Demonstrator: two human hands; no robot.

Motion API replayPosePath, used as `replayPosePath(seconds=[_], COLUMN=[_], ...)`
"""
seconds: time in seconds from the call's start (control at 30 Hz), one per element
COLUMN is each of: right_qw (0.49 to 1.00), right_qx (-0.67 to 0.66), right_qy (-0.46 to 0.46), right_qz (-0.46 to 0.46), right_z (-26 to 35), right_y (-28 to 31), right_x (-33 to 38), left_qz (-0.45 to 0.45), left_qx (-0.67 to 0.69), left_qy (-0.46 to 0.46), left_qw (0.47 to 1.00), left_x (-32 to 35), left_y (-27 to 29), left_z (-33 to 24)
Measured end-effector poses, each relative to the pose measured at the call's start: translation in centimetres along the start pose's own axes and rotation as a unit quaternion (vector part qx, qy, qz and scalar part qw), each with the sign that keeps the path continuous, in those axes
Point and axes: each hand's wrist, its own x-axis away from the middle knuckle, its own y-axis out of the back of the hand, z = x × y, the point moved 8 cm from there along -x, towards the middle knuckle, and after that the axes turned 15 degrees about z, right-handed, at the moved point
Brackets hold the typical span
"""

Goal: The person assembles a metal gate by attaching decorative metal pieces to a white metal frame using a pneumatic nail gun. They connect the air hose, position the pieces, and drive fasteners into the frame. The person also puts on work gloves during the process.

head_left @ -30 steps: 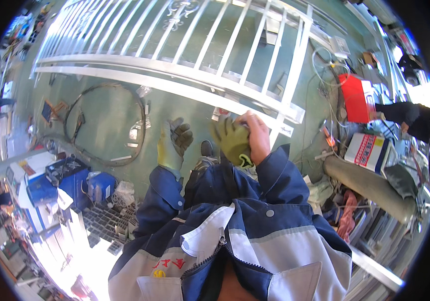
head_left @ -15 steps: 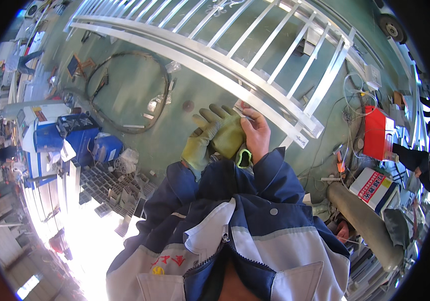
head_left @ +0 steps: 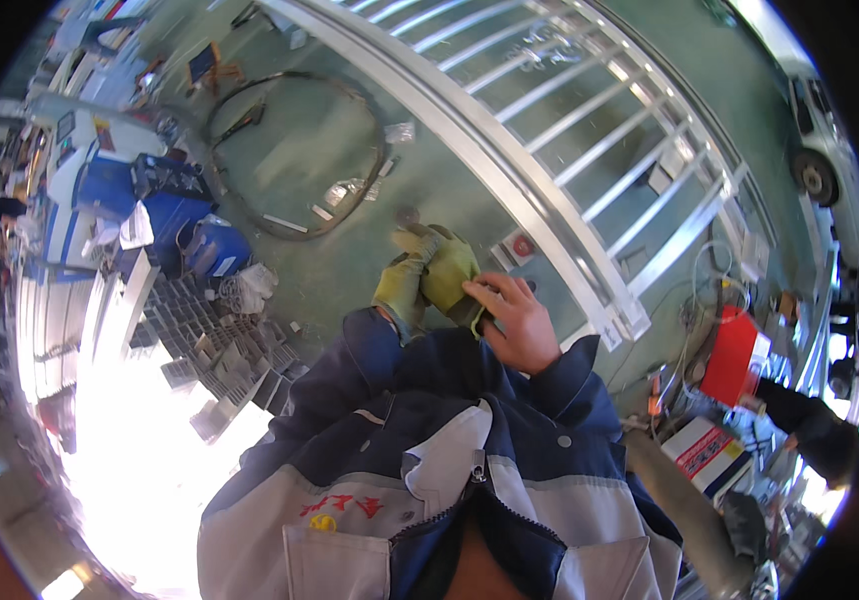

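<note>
My left hand (head_left: 399,288) wears a yellow-green work glove. Its fingers are closed round the far end of a second glove of the same colour, a loose work glove (head_left: 452,272) hanging in front of my waist. Bare, my right hand (head_left: 521,325) comes in from the right with its fingertips closed on that loose glove near the cuff. Its thumb is partly hidden. Both hands are close together, well above the green floor.
A long white metal railing (head_left: 519,175) lies ahead, slanting to the right. A black hose ring (head_left: 377,160) rests on the floor at far left. Nearer left are a blue container (head_left: 217,248) and a dark grating (head_left: 174,310). At right are a red box (head_left: 734,358) and another person's dark sleeve (head_left: 799,415).
My view has turned, so the railing now slants more steeply. My right hand has shifted down along the loose glove toward its cuff, and the left fingers have closed more on it.
</note>
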Motion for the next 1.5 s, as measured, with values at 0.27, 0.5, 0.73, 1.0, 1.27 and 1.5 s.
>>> replayPosePath(seconds=[0.27, 0.5, 0.73, 1.0, 1.27, 1.5], right_qw=[0.984, 0.988, 0.997, 0.997, 0.961, 0.955], right_qx=[-0.094, -0.019, 0.011, 0.028, -0.068, -0.070], right_qy=[-0.067, -0.140, -0.070, -0.013, 0.224, 0.172], right_qz=[-0.133, -0.068, 0.039, 0.064, 0.149, 0.232], right_z=[1.5, 1.5, 6.3, 8.3, 13.8, 10.8], right_y=[-5.0, -10.5, -15.2, -16.4, -17.6, -20.0], right_x=[-6.3, -12.3, -18.6, -24.6, -31.1, -37.0], left_qz=[0.002, -0.038, -0.018, -0.077, -0.108, -0.108], left_qx=[0.013, -0.353, -0.399, -0.272, -0.447, -0.564], left_qy=[0.050, 0.079, 0.050, 0.032, -0.099, 0.013], left_qw=[0.999, 0.931, 0.915, 0.959, 0.883, 0.818], left_x=[5.1, 13.3, 14.5, 15.3, 12.8, 10.4], left_y=[6.3, 11.4, 11.8, 16.1, 21.7, 23.6], left_z=[-3.9, -9.8, -11.4, -14.2, -18.8, -23.2])
